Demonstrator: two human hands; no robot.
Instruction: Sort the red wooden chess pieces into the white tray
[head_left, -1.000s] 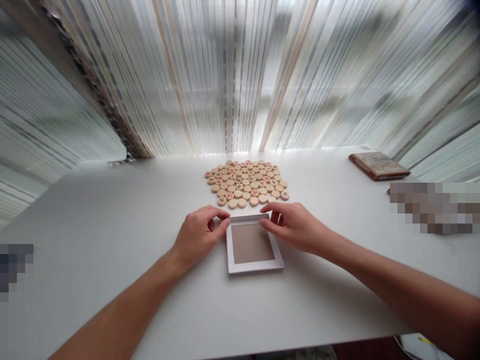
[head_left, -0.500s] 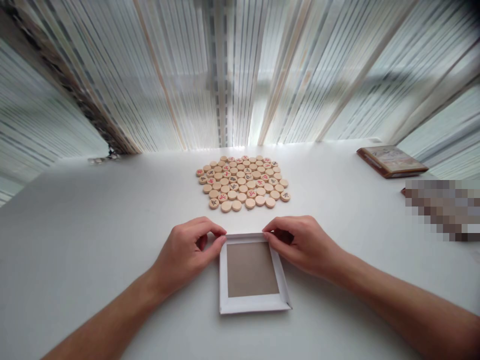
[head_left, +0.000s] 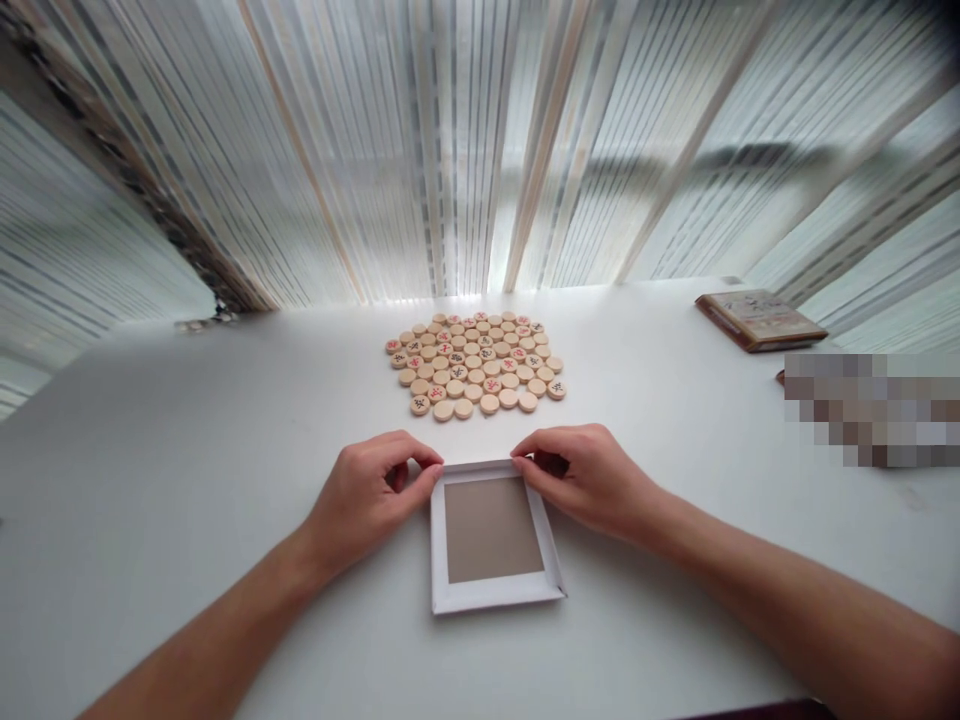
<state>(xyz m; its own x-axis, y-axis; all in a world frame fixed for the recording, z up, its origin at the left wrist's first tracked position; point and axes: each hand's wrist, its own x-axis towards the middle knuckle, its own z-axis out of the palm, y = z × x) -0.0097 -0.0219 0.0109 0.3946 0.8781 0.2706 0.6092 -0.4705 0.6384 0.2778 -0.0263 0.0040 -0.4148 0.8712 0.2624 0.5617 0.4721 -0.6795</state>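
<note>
A shallow white cardboard box lid (head_left: 495, 592) with a grey-brown inner panel lies open side up on the table in front of me. My left hand (head_left: 375, 485) pinches its far left corner between thumb and fingers. At the far right corner, my right hand (head_left: 581, 475) grips the rim the same way. Just beyond the lid, several round wooden xiangqi pieces (head_left: 472, 365) lie flat in a close cluster. Some show red or black characters, while others are blank side up.
The white table (head_left: 225, 420) runs back to a striped string curtain (head_left: 450, 150). A brown-edged box with a picture on top (head_left: 761, 318) lies at the far right. Nearer, a pixelated item (head_left: 870, 410) cannot be made out. A dark edge shows at the bottom right.
The whole view has shifted slightly, so everything on the table appears a little further left. Both hands keep their hold on the lid's far corners.
</note>
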